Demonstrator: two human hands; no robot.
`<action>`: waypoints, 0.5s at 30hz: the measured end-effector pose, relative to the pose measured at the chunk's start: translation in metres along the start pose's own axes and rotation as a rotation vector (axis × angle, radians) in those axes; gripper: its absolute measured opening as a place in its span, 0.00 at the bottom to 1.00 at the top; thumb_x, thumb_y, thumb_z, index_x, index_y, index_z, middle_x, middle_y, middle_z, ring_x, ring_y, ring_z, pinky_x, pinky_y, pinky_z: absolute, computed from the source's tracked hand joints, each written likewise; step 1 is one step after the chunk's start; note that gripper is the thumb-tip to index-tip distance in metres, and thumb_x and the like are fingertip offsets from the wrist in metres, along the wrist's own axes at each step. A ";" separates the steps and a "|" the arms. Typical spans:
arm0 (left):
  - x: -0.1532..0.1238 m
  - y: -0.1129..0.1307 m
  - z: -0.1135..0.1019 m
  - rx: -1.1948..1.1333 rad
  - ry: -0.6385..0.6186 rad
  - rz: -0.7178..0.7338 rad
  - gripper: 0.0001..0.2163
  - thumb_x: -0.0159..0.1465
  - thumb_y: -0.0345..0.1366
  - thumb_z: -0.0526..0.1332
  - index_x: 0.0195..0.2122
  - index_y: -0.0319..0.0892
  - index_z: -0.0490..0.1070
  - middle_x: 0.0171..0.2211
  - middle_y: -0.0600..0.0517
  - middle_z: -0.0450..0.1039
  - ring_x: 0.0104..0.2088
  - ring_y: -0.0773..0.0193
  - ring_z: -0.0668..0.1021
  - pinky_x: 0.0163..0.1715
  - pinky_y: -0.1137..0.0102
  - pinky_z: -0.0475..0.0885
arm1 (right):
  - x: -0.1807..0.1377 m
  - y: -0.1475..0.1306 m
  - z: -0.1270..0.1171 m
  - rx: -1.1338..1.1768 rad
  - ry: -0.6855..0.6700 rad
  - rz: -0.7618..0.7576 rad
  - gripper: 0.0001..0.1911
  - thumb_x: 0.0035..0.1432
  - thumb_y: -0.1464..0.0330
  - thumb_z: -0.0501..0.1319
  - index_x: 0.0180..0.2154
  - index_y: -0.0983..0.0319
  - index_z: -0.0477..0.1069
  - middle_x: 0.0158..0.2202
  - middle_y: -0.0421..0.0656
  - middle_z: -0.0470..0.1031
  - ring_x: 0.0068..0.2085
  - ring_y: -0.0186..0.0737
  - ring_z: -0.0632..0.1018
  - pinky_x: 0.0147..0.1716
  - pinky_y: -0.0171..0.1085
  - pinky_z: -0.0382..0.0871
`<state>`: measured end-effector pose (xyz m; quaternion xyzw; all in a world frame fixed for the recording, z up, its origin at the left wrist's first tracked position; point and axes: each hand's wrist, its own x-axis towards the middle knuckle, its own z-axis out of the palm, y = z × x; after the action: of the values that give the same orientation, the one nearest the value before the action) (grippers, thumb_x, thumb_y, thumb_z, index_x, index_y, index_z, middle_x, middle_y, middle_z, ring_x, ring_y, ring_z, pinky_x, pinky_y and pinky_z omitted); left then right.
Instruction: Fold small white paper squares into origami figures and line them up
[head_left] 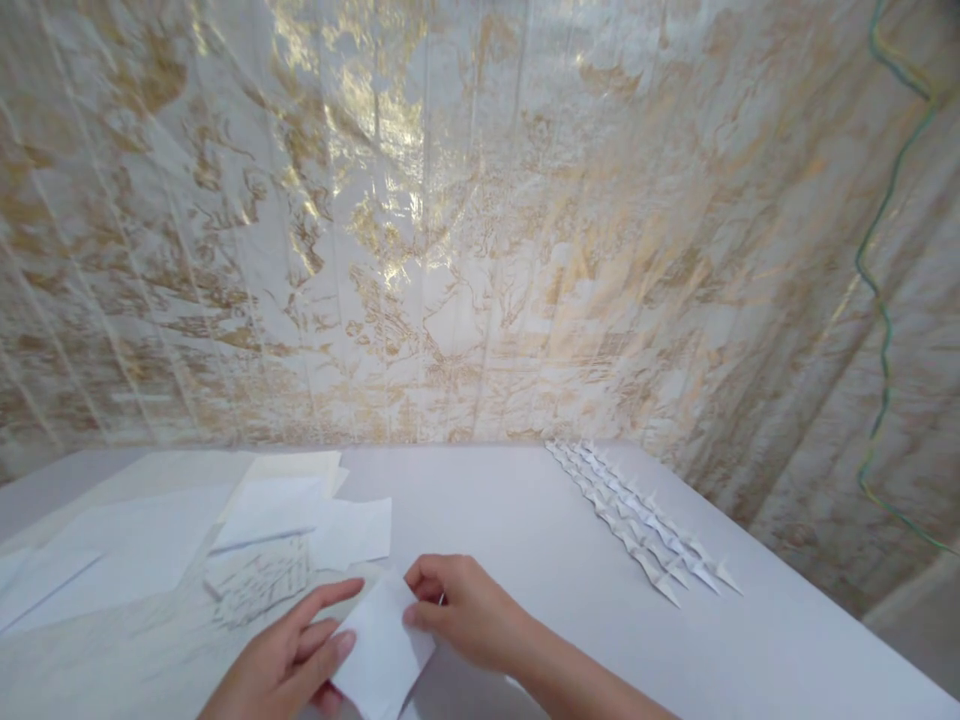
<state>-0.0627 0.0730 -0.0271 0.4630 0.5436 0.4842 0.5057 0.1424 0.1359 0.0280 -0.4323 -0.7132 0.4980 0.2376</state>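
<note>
A small folded white paper (382,645) lies near the table's front edge between both hands. My left hand (289,660) grips its left side, thumb on top and fingers curled under. My right hand (469,610) pinches the paper's upper right corner with bent fingers. Both hands rest low over the white table (525,500).
Loose white sheets (285,515), one with handwriting (262,580), are scattered across the left of the table. Two rows of several folded white paper pieces (641,525) run along the right side. A shiny gold-and-white patterned wall (450,220) stands behind, with a green and yellow cord (885,330) hanging at right.
</note>
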 end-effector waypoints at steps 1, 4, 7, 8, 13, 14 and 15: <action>0.002 0.003 0.003 0.003 -0.028 -0.010 0.38 0.52 0.64 0.68 0.54 0.40 0.67 0.18 0.58 0.73 0.22 0.62 0.75 0.22 0.72 0.68 | -0.003 0.002 -0.001 -0.005 0.034 -0.021 0.07 0.52 0.78 0.65 0.32 0.62 0.75 0.26 0.34 0.72 0.28 0.32 0.71 0.29 0.30 0.60; 0.010 0.002 0.007 0.064 -0.045 0.008 0.35 0.53 0.62 0.68 0.52 0.40 0.69 0.19 0.58 0.74 0.22 0.64 0.73 0.22 0.73 0.65 | -0.007 0.006 -0.004 -0.028 0.142 -0.077 0.06 0.52 0.75 0.70 0.34 0.61 0.77 0.27 0.35 0.74 0.29 0.32 0.72 0.31 0.30 0.62; 0.019 -0.002 0.002 0.165 -0.113 -0.001 0.31 0.56 0.60 0.66 0.52 0.41 0.69 0.19 0.59 0.72 0.22 0.64 0.73 0.23 0.73 0.66 | -0.005 0.010 -0.004 -0.080 0.215 -0.118 0.05 0.52 0.75 0.71 0.30 0.61 0.79 0.27 0.35 0.75 0.29 0.32 0.72 0.32 0.30 0.63; 0.021 -0.002 -0.001 0.195 -0.155 -0.013 0.30 0.57 0.59 0.65 0.51 0.42 0.69 0.19 0.59 0.71 0.23 0.64 0.73 0.23 0.73 0.66 | -0.004 0.012 -0.004 -0.096 0.235 -0.131 0.05 0.53 0.76 0.70 0.30 0.61 0.79 0.27 0.36 0.76 0.29 0.32 0.73 0.32 0.30 0.63; 0.024 0.001 -0.013 0.373 -0.149 0.073 0.22 0.61 0.56 0.60 0.45 0.44 0.72 0.18 0.60 0.71 0.20 0.64 0.73 0.22 0.73 0.66 | 0.001 0.015 -0.013 -0.161 0.323 -0.163 0.07 0.55 0.77 0.69 0.28 0.61 0.78 0.28 0.38 0.78 0.31 0.34 0.75 0.33 0.31 0.65; 0.023 0.002 -0.016 0.444 -0.079 0.129 0.20 0.62 0.55 0.58 0.43 0.45 0.73 0.18 0.60 0.72 0.20 0.63 0.75 0.22 0.73 0.67 | -0.001 0.015 -0.017 -0.185 0.346 -0.192 0.07 0.55 0.77 0.69 0.28 0.61 0.78 0.28 0.38 0.78 0.31 0.35 0.75 0.34 0.31 0.65; 0.021 0.004 -0.020 0.530 0.004 0.195 0.18 0.63 0.53 0.56 0.42 0.46 0.74 0.18 0.59 0.74 0.21 0.62 0.76 0.23 0.73 0.69 | -0.003 0.014 -0.022 -0.214 0.370 -0.241 0.07 0.57 0.76 0.68 0.28 0.61 0.77 0.29 0.38 0.79 0.32 0.35 0.75 0.35 0.32 0.66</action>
<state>-0.0836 0.0934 -0.0246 0.6284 0.6051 0.3723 0.3168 0.1661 0.1461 0.0241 -0.4506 -0.7527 0.2999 0.3748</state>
